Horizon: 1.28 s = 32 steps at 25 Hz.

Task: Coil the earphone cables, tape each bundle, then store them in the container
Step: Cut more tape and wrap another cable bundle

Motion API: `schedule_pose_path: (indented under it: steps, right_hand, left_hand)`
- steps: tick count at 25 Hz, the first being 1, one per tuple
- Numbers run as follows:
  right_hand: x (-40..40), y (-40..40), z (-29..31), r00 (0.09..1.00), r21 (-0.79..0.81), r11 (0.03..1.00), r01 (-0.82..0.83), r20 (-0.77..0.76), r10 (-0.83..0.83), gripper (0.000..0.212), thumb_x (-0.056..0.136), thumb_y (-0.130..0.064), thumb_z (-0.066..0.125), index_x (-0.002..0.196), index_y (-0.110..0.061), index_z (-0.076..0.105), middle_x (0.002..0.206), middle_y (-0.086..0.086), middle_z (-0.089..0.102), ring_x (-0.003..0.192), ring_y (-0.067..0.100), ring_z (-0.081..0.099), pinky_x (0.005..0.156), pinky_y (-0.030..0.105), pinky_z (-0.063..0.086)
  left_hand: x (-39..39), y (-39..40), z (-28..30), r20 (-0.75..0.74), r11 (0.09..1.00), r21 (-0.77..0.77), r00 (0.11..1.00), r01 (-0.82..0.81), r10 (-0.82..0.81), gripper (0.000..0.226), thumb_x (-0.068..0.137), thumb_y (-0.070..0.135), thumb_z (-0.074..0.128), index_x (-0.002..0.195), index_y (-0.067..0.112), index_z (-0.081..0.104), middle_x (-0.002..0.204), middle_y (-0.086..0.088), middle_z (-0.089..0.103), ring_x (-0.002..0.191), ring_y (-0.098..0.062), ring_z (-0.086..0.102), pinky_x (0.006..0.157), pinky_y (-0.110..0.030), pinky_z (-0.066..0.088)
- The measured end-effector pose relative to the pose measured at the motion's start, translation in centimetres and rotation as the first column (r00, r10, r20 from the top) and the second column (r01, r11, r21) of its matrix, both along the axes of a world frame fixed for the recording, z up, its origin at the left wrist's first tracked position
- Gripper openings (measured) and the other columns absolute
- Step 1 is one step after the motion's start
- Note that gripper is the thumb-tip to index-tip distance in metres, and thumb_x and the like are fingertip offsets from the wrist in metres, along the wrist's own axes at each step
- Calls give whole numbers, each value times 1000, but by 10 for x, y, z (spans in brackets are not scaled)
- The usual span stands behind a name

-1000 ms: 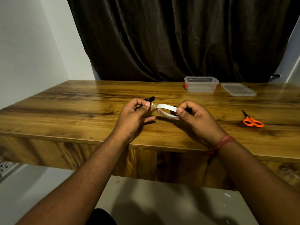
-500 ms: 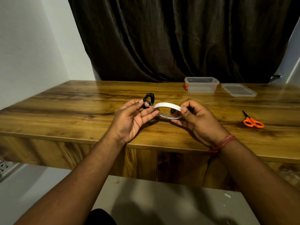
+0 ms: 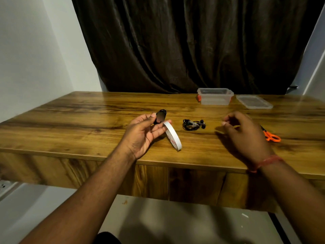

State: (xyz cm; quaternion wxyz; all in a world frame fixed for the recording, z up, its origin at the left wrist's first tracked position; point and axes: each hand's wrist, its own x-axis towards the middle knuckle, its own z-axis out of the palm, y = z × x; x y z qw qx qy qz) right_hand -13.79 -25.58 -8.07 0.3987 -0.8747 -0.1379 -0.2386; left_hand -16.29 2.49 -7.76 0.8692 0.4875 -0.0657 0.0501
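Note:
My left hand (image 3: pixel 143 135) holds a black coiled earphone bundle (image 3: pixel 160 116) between thumb and fingers, palm up above the wooden table (image 3: pixel 73 127). A white tape roll (image 3: pixel 173 136) hangs tilted from the fingertips of that hand, its lower edge near the tabletop. A second black earphone bundle (image 3: pixel 193 124) with a strip of tape around it lies on the table to the right. My right hand (image 3: pixel 246 133) hovers empty, fingers loosely curled, between that bundle and the orange scissors (image 3: pixel 271 136). The clear container (image 3: pixel 215 96) stands open at the back.
The container's clear lid (image 3: pixel 253 102) lies flat to the right of the container. A dark curtain (image 3: pixel 184 44) hangs behind the table. White walls stand at left and far right. The table's front edge runs just under my wrists.
My right hand has let go of the tape roll and moved right toward the scissors. The roll now hangs from my left hand, and the taped bundle on the table is uncovered.

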Motion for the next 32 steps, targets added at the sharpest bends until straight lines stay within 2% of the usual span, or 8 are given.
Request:
schedule_pose_path:
  steps: [1,3,6,8,14,19,26,32]
  right_hand:
    - [-1,-19,1,994,-189,977,103,58,-94,13,94,-21,60,106,-19,61,103,-2,59,99,22,57,77,31,46]
    - [-2,-55,2,964,-433,862,265,109,-242,20,91,-25,61,108,-15,60,105,9,60,97,31,56,76,40,49]
    - [-1,-95,-2,876,-584,683,439,109,-470,25,86,-35,64,96,-13,58,98,16,57,87,40,56,69,42,51]
    - [-1,-105,-2,827,-628,622,469,63,-559,26,86,-36,63,92,-11,58,94,18,55,87,42,58,68,42,50]
    - [9,-103,5,874,-672,677,298,-93,-477,19,78,-23,74,81,-12,60,78,11,55,75,35,59,64,35,49]
    - [13,-95,13,925,-667,720,191,-124,-360,5,79,-15,74,78,-15,68,84,15,67,80,35,63,66,31,45]
    - [3,-64,13,955,-749,657,86,-126,-268,25,93,-35,64,95,-10,67,87,6,58,82,23,57,69,30,43]
    - [-13,-37,9,989,-652,758,15,-104,-109,23,88,-35,69,90,-12,69,93,8,59,84,24,58,74,33,47]
  left_hand:
    - [0,-1,0,-1,1000,2,1000,-2,2,12,99,4,44,94,0,55,82,-12,71,112,-43,63,96,-52,50]
    - [1,-1,0,-6,1000,-4,1000,-1,1,12,99,4,45,95,0,55,81,-11,72,111,-42,64,95,-51,50]
    - [3,1,-2,2,1000,-5,1000,11,-11,10,97,5,47,93,0,56,83,-13,68,109,-42,65,95,-52,51]
    - [5,1,-3,7,1000,-1,1000,13,-13,11,96,5,48,91,0,56,82,-13,67,109,-42,65,96,-53,50]
    - [7,4,-6,7,1000,16,1000,6,-6,10,96,6,49,95,0,56,90,-15,65,113,-43,63,98,-53,49]
    - [7,4,-6,12,1000,8,1000,2,-2,10,97,6,48,96,0,56,94,-18,62,113,-43,63,98,-53,48]
    - [6,3,-4,9,1000,13,1000,6,-6,10,97,6,49,94,0,56,96,-19,62,111,-41,64,94,-48,53]
    - [7,4,-5,6,1000,11,1000,10,-10,10,96,7,50,93,-1,56,96,-21,63,112,-41,64,97,-50,50]
